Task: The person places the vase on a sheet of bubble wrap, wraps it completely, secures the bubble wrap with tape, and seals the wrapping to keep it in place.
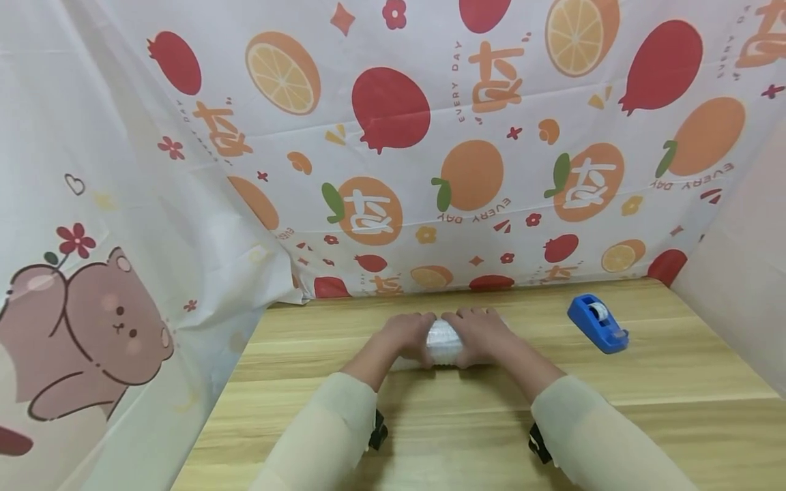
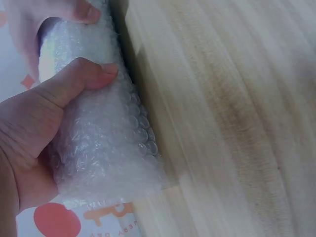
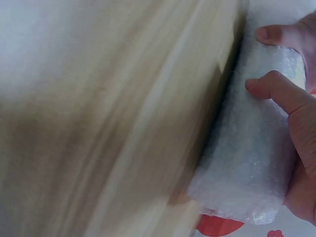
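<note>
A roll of clear bubble wrap [image 1: 445,343] lies crosswise on the wooden table, toward its far side. My left hand [image 1: 410,335] grips the roll left of its middle, and in the left wrist view the thumb [image 2: 101,76] lies along the near face while the fingers go over the top, mostly hidden. Just right of the middle, my right hand [image 1: 479,335] holds it the same way, its thumb [image 3: 261,88] pressed on the bubbles in the right wrist view. A short stretch of wrap shows between both hands. Whatever is inside the roll is hidden.
A blue tape dispenser [image 1: 597,323] with a roll of tape stands at the back right of the wooden table [image 1: 454,436]. Behind the table hangs a fruit-printed white cloth [image 1: 417,170]; another cloth with a bear print [image 1: 117,314] hangs along the left side.
</note>
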Demonstrator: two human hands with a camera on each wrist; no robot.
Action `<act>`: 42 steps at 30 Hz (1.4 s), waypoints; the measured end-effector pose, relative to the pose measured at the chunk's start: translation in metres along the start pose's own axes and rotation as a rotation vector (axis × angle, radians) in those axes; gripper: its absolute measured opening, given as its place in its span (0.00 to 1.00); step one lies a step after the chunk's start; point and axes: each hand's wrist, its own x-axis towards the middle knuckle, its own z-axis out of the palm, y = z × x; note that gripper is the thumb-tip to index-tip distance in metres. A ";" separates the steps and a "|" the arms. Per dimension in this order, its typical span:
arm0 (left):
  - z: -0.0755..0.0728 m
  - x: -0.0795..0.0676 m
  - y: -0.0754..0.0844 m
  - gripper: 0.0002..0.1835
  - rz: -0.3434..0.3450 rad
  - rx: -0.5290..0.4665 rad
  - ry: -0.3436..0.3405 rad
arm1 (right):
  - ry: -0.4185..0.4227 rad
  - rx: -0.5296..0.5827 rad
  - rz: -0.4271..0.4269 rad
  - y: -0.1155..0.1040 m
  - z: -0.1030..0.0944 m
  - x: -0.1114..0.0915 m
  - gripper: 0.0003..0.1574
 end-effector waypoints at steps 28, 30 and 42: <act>0.012 -0.009 0.007 0.46 -0.027 0.150 0.183 | 0.022 -0.052 0.009 0.003 0.003 0.006 0.58; 0.015 -0.008 0.007 0.45 -0.026 0.168 0.204 | 0.000 -0.017 0.025 0.004 0.001 0.007 0.58; 0.020 -0.010 0.011 0.48 0.028 0.188 0.255 | -0.192 0.237 0.032 0.014 -0.012 0.010 0.48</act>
